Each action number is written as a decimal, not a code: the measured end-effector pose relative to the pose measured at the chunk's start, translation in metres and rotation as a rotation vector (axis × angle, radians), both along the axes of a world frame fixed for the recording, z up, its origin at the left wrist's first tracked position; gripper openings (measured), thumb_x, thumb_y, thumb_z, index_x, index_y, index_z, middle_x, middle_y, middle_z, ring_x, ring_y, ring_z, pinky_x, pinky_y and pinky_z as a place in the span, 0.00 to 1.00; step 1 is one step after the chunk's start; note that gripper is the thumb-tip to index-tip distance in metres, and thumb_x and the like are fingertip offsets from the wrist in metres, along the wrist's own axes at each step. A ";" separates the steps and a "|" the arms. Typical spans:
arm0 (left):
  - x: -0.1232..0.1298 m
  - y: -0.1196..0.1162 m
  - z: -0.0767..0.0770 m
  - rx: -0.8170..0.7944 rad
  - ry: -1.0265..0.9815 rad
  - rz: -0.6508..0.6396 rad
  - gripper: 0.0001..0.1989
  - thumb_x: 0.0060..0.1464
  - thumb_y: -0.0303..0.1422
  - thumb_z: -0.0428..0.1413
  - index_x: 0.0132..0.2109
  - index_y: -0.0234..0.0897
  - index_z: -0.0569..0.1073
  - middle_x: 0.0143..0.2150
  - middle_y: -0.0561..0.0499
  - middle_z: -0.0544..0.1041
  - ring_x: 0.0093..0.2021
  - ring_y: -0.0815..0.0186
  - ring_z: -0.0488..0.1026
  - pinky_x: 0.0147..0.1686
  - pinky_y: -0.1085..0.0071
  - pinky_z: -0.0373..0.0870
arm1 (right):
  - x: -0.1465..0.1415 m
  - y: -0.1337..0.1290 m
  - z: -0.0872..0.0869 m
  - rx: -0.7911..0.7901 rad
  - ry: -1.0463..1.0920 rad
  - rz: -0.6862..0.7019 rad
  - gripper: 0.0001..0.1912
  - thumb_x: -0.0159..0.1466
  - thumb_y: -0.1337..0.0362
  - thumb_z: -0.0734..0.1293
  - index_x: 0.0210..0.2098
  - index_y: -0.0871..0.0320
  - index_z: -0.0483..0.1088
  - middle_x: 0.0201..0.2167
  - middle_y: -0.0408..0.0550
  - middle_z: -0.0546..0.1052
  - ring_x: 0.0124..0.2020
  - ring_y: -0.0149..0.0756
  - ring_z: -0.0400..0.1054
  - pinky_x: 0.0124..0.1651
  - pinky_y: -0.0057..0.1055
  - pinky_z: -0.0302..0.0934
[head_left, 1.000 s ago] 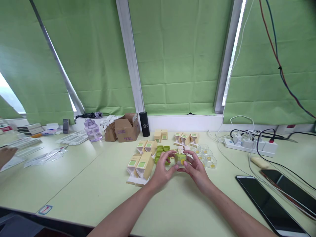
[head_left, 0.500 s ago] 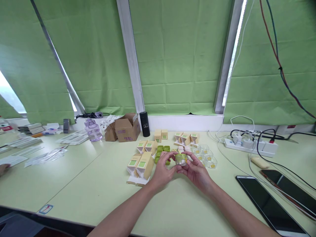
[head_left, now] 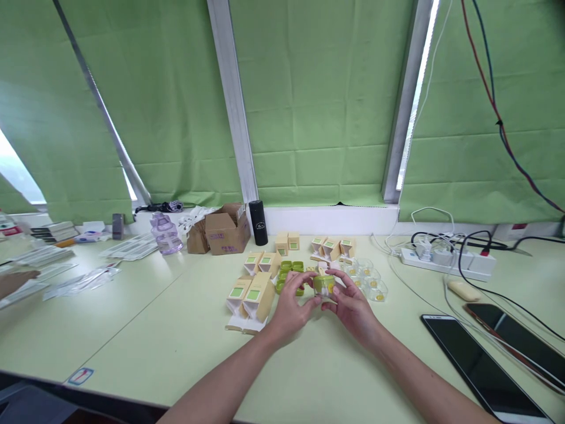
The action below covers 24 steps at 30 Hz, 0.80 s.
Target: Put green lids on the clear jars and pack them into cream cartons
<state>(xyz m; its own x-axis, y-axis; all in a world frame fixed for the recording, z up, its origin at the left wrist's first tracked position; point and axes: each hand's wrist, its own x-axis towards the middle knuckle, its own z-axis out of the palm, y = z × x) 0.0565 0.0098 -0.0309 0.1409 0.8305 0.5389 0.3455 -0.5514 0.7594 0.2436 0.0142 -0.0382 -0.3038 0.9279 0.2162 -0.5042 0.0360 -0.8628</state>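
Between my two hands is a small clear jar (head_left: 323,285) with a green lid or insert and a yellow mark on its side. My left hand (head_left: 293,303) grips it from the left, and my right hand (head_left: 351,299) from the right; both have fingers closed on it. Just behind my left hand sit several green square caps (head_left: 286,273). Beyond my right hand stand several clear jars with yellow marks (head_left: 376,287). Left of my left hand are open cream boxes with green labels (head_left: 259,294), their white flaps toward me.
More cream boxes (head_left: 332,248) stand farther back. A brown carton (head_left: 227,232), a black bottle (head_left: 258,222) and a purple bottle (head_left: 166,234) line the rear. At right lie a power strip (head_left: 450,263), cables and two phones (head_left: 472,359). Another person's hand (head_left: 15,282) is at far left.
The green part now sits lower in the jar, covering more of its clear body. My hands stay nearly in place. The other person's hand has moved farther into view at left.
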 end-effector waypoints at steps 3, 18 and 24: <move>-0.002 0.002 -0.002 -0.019 -0.010 -0.041 0.25 0.58 0.39 0.66 0.61 0.43 0.75 0.54 0.43 0.75 0.52 0.55 0.74 0.51 0.59 0.70 | 0.000 0.003 -0.005 0.067 -0.059 -0.114 0.34 0.58 0.49 0.79 0.60 0.46 0.68 0.49 0.49 0.78 0.44 0.43 0.74 0.41 0.36 0.70; 0.000 0.003 -0.005 -0.119 -0.066 -0.060 0.30 0.57 0.39 0.69 0.64 0.45 0.73 0.62 0.42 0.73 0.59 0.52 0.72 0.59 0.54 0.69 | -0.005 0.001 -0.010 0.290 -0.334 -0.421 0.28 0.59 0.60 0.77 0.57 0.45 0.68 0.58 0.50 0.76 0.61 0.49 0.69 0.48 0.40 0.70; 0.003 0.003 -0.003 -0.110 -0.060 -0.023 0.26 0.56 0.31 0.68 0.61 0.46 0.76 0.59 0.44 0.72 0.59 0.53 0.71 0.60 0.55 0.68 | -0.005 0.004 -0.013 0.255 -0.247 -0.329 0.30 0.60 0.60 0.77 0.59 0.45 0.66 0.59 0.52 0.76 0.64 0.50 0.68 0.52 0.43 0.71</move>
